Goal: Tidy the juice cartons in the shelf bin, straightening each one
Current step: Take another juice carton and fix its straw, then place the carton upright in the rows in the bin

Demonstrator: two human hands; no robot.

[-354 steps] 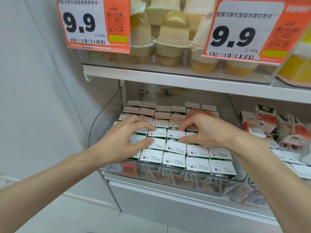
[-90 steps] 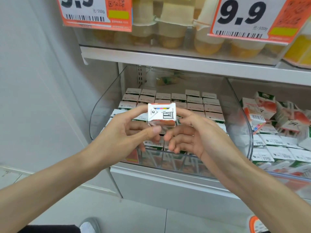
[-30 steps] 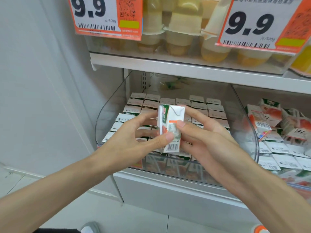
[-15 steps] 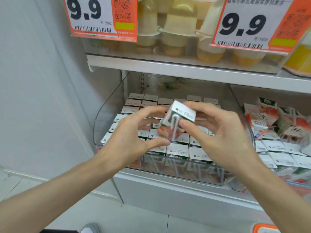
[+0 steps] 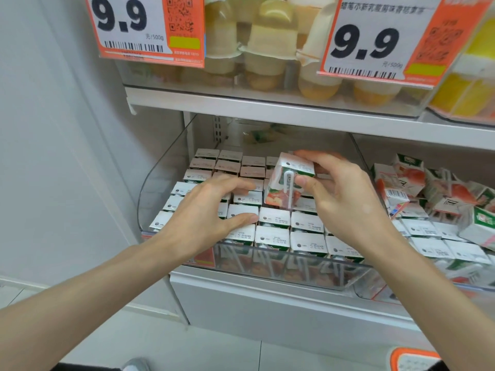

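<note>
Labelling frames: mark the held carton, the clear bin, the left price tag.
held juice carton [image 5: 280,195], head view, front face
clear bin [image 5: 163,178], head view, left wall
left price tag [image 5: 126,25], head view, white panel

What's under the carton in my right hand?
Rows of upright cartons in the clear bin. The held carton and right hand cover the spot directly beneath, hiding any gap.

Left orange-and-white paper price tag [image 5: 150,28], front of the white upper shelf [image 5: 267,105]: "9.9" in large black digits, "元/500g" beneath, barcode, QR code on the orange part

Right orange-and-white paper price tag [image 5: 385,41], same shelf: "9.9", "元/500g", barcode, QR code; top line of Chinese characters too blurred to read

White tops of the small juice cartons [image 5: 276,238]: small printed codes, illegible
</note>
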